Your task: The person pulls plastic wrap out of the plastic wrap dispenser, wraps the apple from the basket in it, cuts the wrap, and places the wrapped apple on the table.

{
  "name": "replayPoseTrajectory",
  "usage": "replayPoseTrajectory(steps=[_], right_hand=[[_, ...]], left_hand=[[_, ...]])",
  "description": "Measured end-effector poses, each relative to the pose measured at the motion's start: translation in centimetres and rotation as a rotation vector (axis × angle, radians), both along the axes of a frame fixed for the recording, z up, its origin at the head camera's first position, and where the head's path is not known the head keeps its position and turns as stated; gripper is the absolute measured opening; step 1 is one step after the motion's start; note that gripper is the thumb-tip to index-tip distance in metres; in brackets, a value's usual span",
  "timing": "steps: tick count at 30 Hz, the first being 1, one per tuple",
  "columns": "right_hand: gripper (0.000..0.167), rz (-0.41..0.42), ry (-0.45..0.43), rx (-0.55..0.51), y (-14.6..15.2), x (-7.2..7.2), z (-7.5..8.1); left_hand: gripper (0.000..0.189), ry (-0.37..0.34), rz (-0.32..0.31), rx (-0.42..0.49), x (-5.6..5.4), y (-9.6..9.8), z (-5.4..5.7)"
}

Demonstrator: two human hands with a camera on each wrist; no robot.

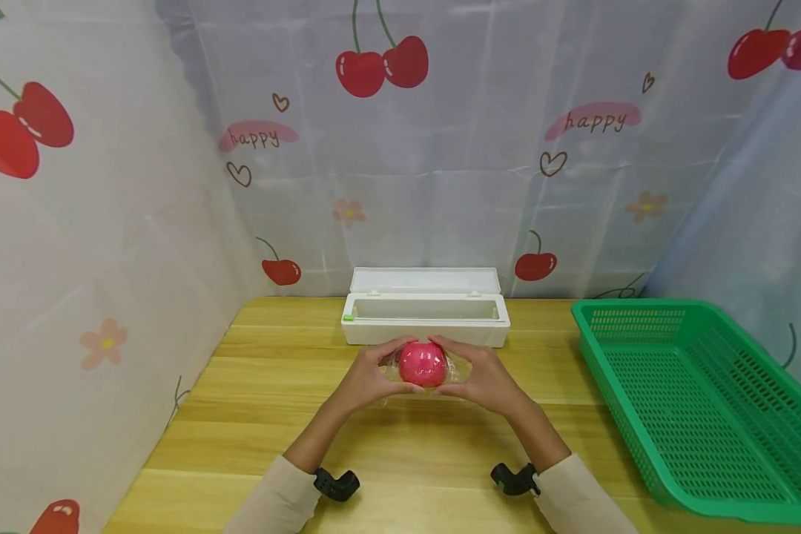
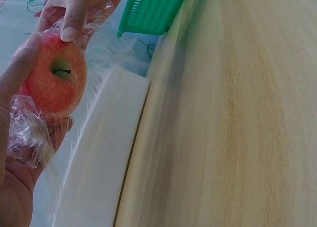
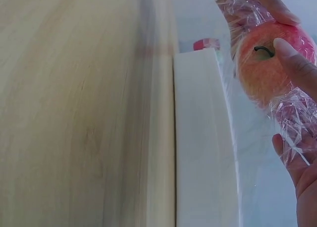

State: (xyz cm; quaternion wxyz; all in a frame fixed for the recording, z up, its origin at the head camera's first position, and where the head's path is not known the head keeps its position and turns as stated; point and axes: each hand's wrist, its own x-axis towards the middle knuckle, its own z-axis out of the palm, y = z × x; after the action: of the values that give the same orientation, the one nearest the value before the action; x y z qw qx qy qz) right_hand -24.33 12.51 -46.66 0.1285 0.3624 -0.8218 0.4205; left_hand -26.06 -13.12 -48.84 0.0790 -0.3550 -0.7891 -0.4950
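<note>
A red apple (image 1: 423, 364) is held up above the table between both hands, with clear plastic wrap (image 2: 30, 130) around it and bunched at its sides. My left hand (image 1: 368, 378) grips it from the left, thumb at the near side and fingers at the far side. From the right, my right hand (image 1: 483, 377) grips it in the same way. In the right wrist view, the apple (image 3: 270, 64) shows its dark stem, and crumpled film (image 3: 294, 115) lies against the right palm. Behind the hands stands a long white wrap dispenser box (image 1: 427, 333) with its lid raised.
A green plastic basket (image 1: 667, 445) with perforated walls stands at the right of the wooden table (image 1: 414, 475). A curtain (image 1: 440, 170) printed with cherries hangs behind and at both sides. A small green piece (image 1: 348, 317) sits at the left of the box's front edge.
</note>
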Motion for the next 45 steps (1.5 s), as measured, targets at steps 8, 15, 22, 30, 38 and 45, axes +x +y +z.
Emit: replayPoseTrajectory(steps=[8,15,22,30,38,45], right_hand=[[0.086,0.006,0.010,-0.012,-0.16,-0.08,-0.32],[0.080,-0.007,0.032,-0.013,-0.28,-0.04,-0.30],[0.078,-0.036,0.022,-0.008,-0.31,-0.02,-0.14],[0.077,-0.041,0.009,-0.006,-0.20,0.07,-0.12],[0.075,-0.040,-0.028,-0.037,-0.04,0.16,-0.06],[0.074,-0.044,-0.062,-0.049,0.17,0.04,-0.10]], left_hand=[[0.077,-0.038,-0.007,0.003,-0.03,-0.09,0.13],[0.077,-0.055,-0.001,-0.009,-0.08,-0.08,0.08],[0.077,-0.070,0.004,-0.027,-0.02,-0.11,0.39],[0.090,0.082,-0.036,-0.023,-0.19,-0.19,0.40],[0.083,0.153,-0.070,0.003,-0.14,-0.25,0.81],[0.082,0.168,-0.087,-0.006,-0.30,-0.32,0.73]])
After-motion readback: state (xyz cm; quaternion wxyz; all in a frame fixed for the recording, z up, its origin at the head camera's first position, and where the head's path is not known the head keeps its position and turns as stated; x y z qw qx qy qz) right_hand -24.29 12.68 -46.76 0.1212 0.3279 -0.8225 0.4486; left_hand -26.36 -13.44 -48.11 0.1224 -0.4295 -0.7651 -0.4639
